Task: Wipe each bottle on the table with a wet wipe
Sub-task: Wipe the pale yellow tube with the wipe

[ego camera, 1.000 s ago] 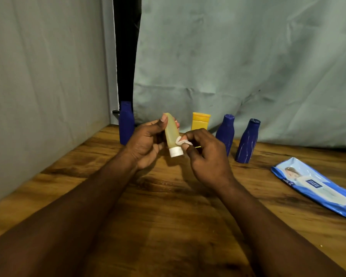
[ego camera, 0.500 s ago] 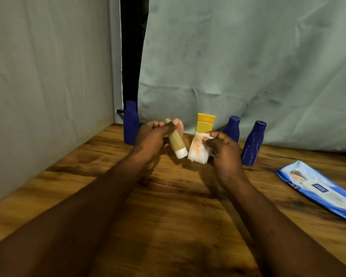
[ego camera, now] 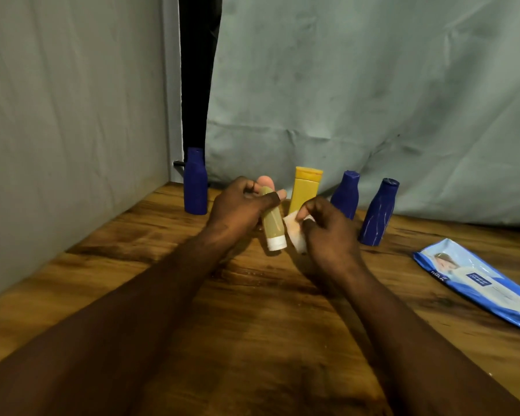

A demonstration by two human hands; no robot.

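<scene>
The left hand [ego camera: 240, 208] holds the small olive bottle [ego camera: 272, 222] in the air over the middle of the table [ego camera: 252, 340], toward 12 o'clock from the person. Its thumb and fingers are curled round the upper body, and the white cap points down toward 6 o'clock. The right hand [ego camera: 327, 235] pinches a crumpled wet wipe [ego camera: 294, 235] between thumb and fingertips, just beside the bottle at its 3 o'clock; whether wipe and bottle touch cannot be told. The step in hand looks to be wiping this bottle. It would likely go best if the wipe were opened out a little so more damp surface wraps the body. The right hand can then stroke from the grip down to the cap while the left hand turns the bottle between strokes, so every side is covered. The part under the left fingers will need a change of grip, or it stays unwiped. The small bottle could slip once wet, so a firm hold matters. The yellow bottle [ego camera: 306, 187] stands just behind at 12 o'clock. The first blue bottle [ego camera: 195, 181] stands at 11 o'clock, with the second blue bottle [ego camera: 345, 190] and third blue bottle [ego camera: 379, 214] at 1 o'clock. All are close enough that wide elbow or wrist swings risk toppling them. The pack of wipes [ego camera: 478, 283] lies at 3 o'clock, handy for a fresh one.
</scene>
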